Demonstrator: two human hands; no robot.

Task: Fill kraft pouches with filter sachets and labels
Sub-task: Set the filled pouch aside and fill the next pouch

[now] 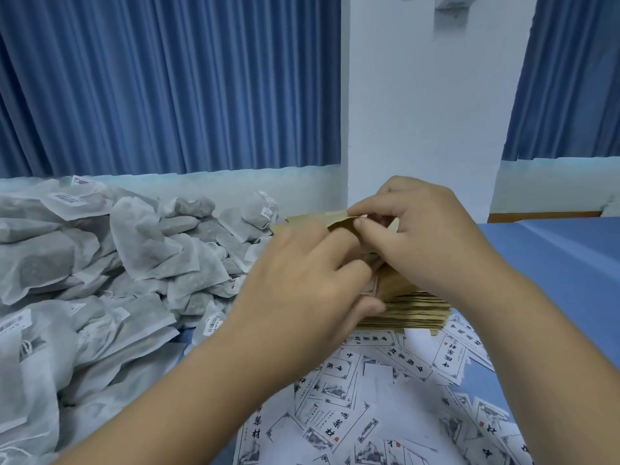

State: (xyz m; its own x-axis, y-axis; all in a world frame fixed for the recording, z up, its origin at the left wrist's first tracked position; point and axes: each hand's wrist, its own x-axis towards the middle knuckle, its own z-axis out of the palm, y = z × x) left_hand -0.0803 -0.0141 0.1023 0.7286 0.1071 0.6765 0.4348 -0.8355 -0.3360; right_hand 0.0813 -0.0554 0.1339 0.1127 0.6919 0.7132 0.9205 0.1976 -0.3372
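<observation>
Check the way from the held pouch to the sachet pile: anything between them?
Nothing visible blocks it. Both hands, left hand and right hand, hold the kraft pouch above the pouch stack; the sachet pile lies immediately left.

Small packing workrm, plain white wall (pixel 419 112) w/ pleated blue curtains (pixel 167 85), blue-covered table (pixel 553 263), bulk heap of grey-filled white filter sachets (pixel 100 263), stacked brown kraft pouches (pixel 416 310), scattered white printed paper labels (pixel 385 397)

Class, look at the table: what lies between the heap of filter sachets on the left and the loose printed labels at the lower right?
In the head view, the person's left forearm crosses that stretch, over a strip of bare blue table.
</observation>
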